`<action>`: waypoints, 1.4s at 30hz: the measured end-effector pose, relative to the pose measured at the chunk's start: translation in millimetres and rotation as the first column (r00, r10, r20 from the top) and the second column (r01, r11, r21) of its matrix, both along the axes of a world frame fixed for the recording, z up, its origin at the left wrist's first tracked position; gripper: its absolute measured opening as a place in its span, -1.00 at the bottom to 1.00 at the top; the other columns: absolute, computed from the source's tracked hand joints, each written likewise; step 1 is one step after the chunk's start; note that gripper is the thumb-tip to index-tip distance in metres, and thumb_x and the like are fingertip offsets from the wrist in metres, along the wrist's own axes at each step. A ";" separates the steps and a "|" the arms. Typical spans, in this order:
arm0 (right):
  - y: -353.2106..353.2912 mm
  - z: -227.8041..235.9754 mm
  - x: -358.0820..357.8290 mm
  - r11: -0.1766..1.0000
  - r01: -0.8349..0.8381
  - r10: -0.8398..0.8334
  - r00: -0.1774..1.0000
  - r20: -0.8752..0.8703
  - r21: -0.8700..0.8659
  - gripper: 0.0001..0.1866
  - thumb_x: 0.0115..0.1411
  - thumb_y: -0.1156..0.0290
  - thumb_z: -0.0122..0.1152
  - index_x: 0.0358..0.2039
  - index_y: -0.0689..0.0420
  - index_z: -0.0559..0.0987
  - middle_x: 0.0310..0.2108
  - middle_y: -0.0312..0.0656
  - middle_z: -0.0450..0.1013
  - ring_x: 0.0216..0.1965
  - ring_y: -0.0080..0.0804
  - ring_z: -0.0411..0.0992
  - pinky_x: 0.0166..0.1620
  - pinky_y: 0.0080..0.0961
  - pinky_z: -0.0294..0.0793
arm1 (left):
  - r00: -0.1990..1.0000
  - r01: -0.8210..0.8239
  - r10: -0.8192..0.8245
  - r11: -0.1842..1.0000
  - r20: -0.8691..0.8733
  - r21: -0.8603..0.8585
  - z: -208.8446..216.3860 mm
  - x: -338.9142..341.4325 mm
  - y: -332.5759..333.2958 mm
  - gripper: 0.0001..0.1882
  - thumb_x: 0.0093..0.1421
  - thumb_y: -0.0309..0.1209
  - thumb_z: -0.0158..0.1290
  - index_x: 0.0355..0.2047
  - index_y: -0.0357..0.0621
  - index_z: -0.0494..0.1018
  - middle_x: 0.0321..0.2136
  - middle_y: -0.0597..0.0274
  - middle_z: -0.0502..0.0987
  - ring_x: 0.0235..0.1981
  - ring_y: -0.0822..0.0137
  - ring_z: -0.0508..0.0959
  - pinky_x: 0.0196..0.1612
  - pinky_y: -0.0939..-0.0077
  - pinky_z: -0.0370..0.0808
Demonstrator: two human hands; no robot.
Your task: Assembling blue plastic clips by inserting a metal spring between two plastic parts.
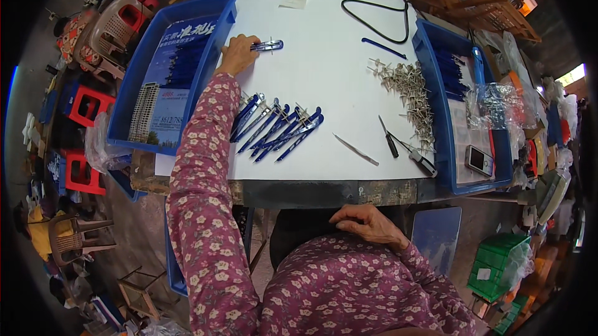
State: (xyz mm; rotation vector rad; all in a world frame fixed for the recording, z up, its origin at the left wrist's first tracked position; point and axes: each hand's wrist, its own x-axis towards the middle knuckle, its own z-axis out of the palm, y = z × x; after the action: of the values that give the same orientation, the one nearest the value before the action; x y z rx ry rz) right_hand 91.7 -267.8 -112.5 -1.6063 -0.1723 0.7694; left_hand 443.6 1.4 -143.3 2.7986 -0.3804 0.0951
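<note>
My left hand (238, 54) is stretched forward to the far left of the white tabletop. Its fingers close on one end of a blue and silver drawing compass (269, 45), which lies sideways and points right. Nearer to me, several similar blue compasses (277, 127) lie slanted in an overlapping row, just right of my left forearm. My right hand (367, 222) rests against my body below the table edge. Its fingers are loosely bent and somewhat apart, and no object shows in it.
Blue trays flank the white sheet (324, 80): a left tray (118, 125) and a right tray (443, 149), both with dark blue parts. A heap of small metal pieces (408, 90), tweezers (356, 150), a black-handled tool (423, 163), a blue strip (384, 48) and a black cable (374, 3) lie around.
</note>
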 end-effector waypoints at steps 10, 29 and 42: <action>-1.5 0.9 4.8 0.999 -0.013 0.014 1.000 0.019 -0.029 -0.76 0.17 0.33 0.06 -0.20 0.16 0.52 -0.41 -0.30 0.45 -0.40 -0.61 0.33 -0.31 -0.63 0.31 | 0.979 -0.027 -0.010 0.984 0.203 0.178 -4.5 20.3 -3.3 -0.72 0.04 -0.36 0.08 -0.18 0.13 0.44 -0.23 0.21 0.41 -0.07 0.20 0.36 -0.01 -0.18 0.15; -5.2 -1.1 9.3 0.999 -0.033 0.039 0.988 -0.149 0.037 -0.76 0.20 0.36 0.00 -0.18 0.19 0.48 -0.60 -0.34 0.36 -0.58 -0.68 0.23 -0.50 -0.68 0.24 | 0.908 -0.114 0.034 0.979 0.418 0.169 -18.7 60.2 -4.8 -0.73 0.07 -0.34 0.02 -0.17 0.05 0.46 -0.23 0.13 0.38 -0.10 0.10 0.34 -0.15 0.03 0.33; -2.5 -1.8 4.5 1.000 -0.006 0.007 0.999 -0.051 0.017 -0.80 0.19 0.43 -0.02 -0.22 0.19 0.50 -0.57 -0.32 0.39 -0.55 -0.66 0.28 -0.46 -0.68 0.27 | 0.992 0.113 -0.125 0.831 0.016 -0.544 78.2 -63.5 -19.7 -0.70 0.05 -0.35 -0.02 -0.24 -0.25 0.48 -0.45 0.24 0.52 -0.41 0.44 0.47 -0.31 0.60 0.38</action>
State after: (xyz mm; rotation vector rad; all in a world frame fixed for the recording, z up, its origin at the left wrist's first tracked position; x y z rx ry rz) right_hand 96.2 -270.3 -114.4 -1.5695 -0.1469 0.8107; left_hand 380.1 -18.3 -65.1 2.2026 -0.4416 0.1244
